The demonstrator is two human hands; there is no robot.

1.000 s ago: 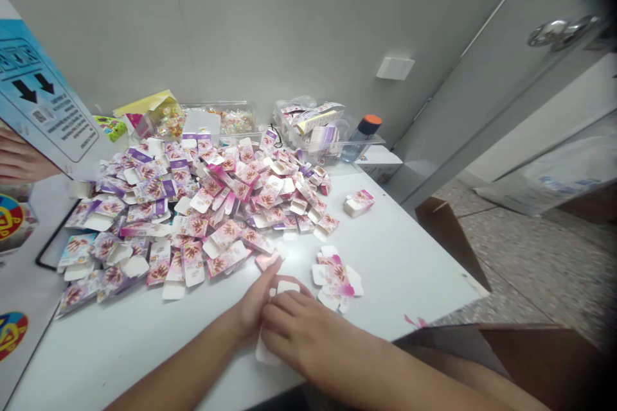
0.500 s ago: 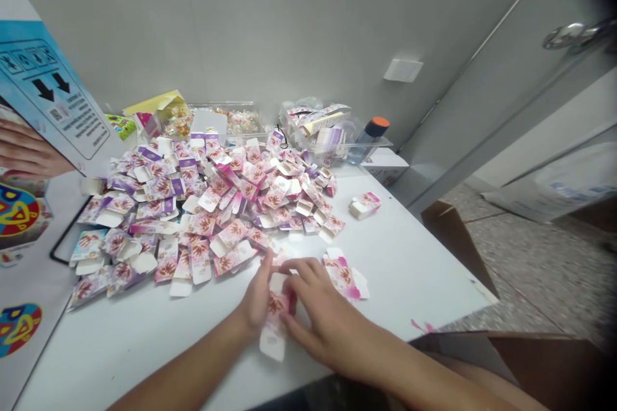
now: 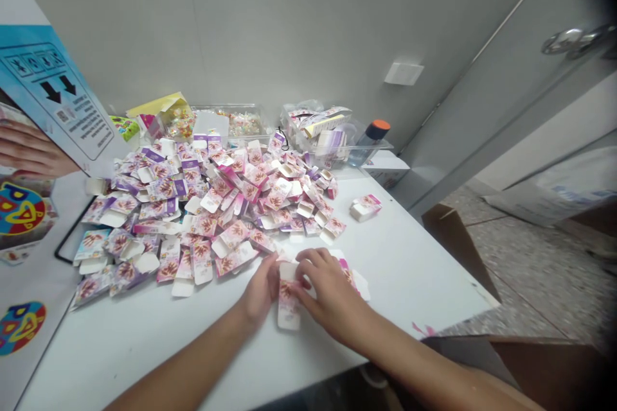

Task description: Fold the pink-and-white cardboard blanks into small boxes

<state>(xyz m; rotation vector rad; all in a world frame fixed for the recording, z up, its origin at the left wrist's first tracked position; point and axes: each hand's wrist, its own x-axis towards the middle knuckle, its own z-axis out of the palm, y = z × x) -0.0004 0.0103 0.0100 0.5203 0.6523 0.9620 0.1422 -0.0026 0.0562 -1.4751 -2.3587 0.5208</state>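
Printed panel: a large blue-and-white sheet (image 3: 80, 117) stands at the far left, well apart from the hands.
Carton pile: a broad heap of small pink and purple cartons (image 3: 235, 231) lies on the white worktop (image 3: 414, 257), beyond and left of the hands; many show white open flaps.
Left hand: the left hand (image 3: 261, 286) grasps along the left edge of the carton, thumb side uppermost; its fingers are mostly hidden.
Left arm: the forearm slants in from the near left edge, with the wrist low over the worktop.
Carton in work: one small carton (image 3: 289, 313) is located between the two hands, its long side pointing toward the person, white flaps at the far and near ends.
Handling: judged light, of thin, springy card; its printed face is probably somewhat slick, and its flaps may crease under force. Hold by the long side edges, with light pressure.
Right hand: the right hand (image 3: 321, 282) is bent over the carton's right edge, thumb and fingertips pinching near the far flap.
Right arm: the forearm enters from the near right edge, wrist flexed inward.
Flat cartons: unfolded pieces (image 3: 360, 286) lie just beside the right hand, partly covered by it.
Set-aside cartons: a small group (image 3: 366, 207) rests beyond and right of the right hand, apart from the pile.
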